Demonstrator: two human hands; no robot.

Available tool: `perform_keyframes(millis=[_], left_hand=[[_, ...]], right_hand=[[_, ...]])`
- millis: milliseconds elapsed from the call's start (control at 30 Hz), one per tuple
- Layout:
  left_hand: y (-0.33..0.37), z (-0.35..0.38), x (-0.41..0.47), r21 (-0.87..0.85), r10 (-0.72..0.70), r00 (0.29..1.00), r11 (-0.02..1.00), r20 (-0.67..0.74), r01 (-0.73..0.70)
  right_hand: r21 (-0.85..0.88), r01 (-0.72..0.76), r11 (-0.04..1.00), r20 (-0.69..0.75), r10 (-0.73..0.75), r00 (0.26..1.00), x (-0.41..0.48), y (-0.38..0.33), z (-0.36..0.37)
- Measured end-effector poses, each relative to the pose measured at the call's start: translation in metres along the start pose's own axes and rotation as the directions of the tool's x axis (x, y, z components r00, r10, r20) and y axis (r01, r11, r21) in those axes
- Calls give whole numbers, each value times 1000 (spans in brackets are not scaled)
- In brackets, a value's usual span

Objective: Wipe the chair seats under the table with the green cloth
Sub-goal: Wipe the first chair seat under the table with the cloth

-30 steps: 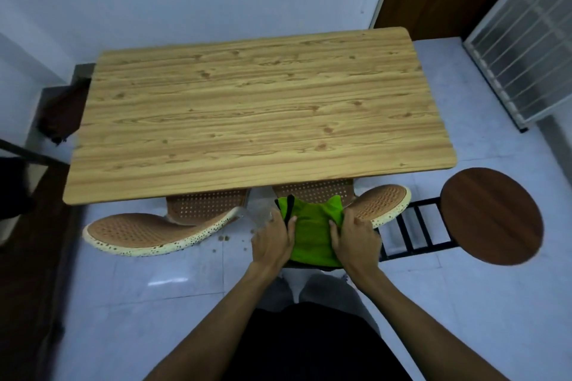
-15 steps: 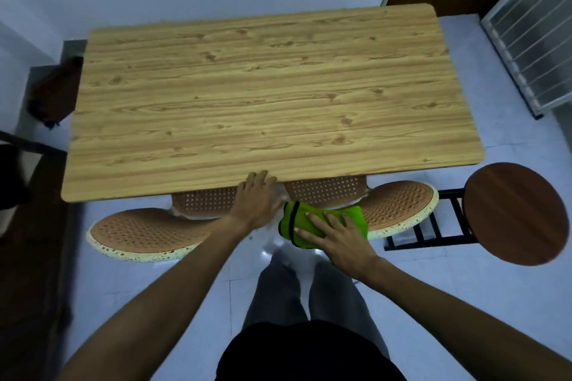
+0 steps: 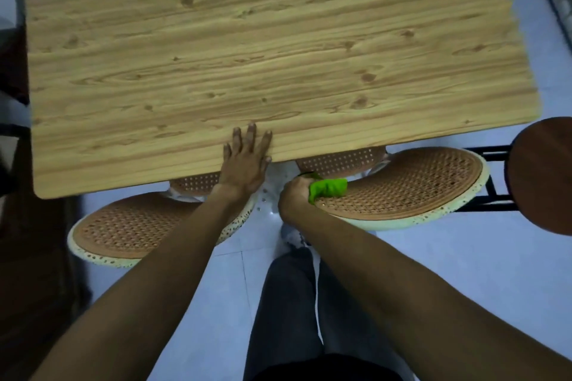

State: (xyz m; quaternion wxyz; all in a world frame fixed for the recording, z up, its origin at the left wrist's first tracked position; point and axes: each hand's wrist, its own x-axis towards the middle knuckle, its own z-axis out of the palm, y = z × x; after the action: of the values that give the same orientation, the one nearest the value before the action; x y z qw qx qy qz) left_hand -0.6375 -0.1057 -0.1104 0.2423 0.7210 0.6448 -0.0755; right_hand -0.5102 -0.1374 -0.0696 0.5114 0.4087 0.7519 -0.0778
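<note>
**Cloth bunched on the right seat**

Since half a second ago the right hand has gone from lying flat on the cloth to bunching it in a closed fist on the near left edge of the right seat. The left hand lies flat, fingers spread, on the table edge, above the left seat.

Your bright green cloth is bunched up, pressed on the near-left edge of the right round woven cane seat with the speckled pale rim. The matching left cane seat pokes out from under the table's front edge.
</note>
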Motion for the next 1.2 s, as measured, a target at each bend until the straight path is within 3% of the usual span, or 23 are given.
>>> perform_keyframes(millis=[100, 200, 267, 333, 467, 533, 767, 867, 967, 1100, 1200], left_hand=[[-5, -6, -3, -11, 1, 1000, 1000, 17, -1], [-1, -3, -6, 0, 4, 1000, 1000, 22, -4], [0, 1, -9, 18, -9, 1000, 1000, 6, 9], [2, 1, -9, 26, -15, 1000, 1000, -5, 15], [5, -3, -7, 17, -28, 999, 999, 28, 27], [4, -2, -7, 18, -36, 999, 999, 28, 35], [2, 5, -7, 23, -29, 1000, 999, -4, 29], [4, 4, -7, 25, -21, 1000, 999, -13, 21], [3, 6, -6, 17, -25, 1000, 1000, -18, 25], [-1, 9, -3, 32, -29, 999, 999, -19, 30], [-1, 10, -3, 19, -23, 1000, 1000, -16, 23]], right_hand=[[-18, 59, 998, 10, -59, 998, -8, 2, -5], [83, 90, 992, -192, -73, 979, -37, 14, 15], [169, 153, 974, -397, -75, 915, -59, 30, 47], [145, 197, 970, -586, -77, 807, -75, 45, 84], [123, 202, 972, -760, -39, 649, -87, 66, 130], [109, 194, 975, -792, -33, 610, -90, 68, 141], [190, 200, 961, -775, 22, 631, -81, 59, 145], [205, 169, 964, -680, 17, 733, -82, 52, 132], [223, 157, 962, -488, -29, 872, -79, 47, 102], [168, 138, 976, -383, -64, 921, -67, 39, 78], [122, 158, 980, -397, -98, 913, -68, 39, 75]])
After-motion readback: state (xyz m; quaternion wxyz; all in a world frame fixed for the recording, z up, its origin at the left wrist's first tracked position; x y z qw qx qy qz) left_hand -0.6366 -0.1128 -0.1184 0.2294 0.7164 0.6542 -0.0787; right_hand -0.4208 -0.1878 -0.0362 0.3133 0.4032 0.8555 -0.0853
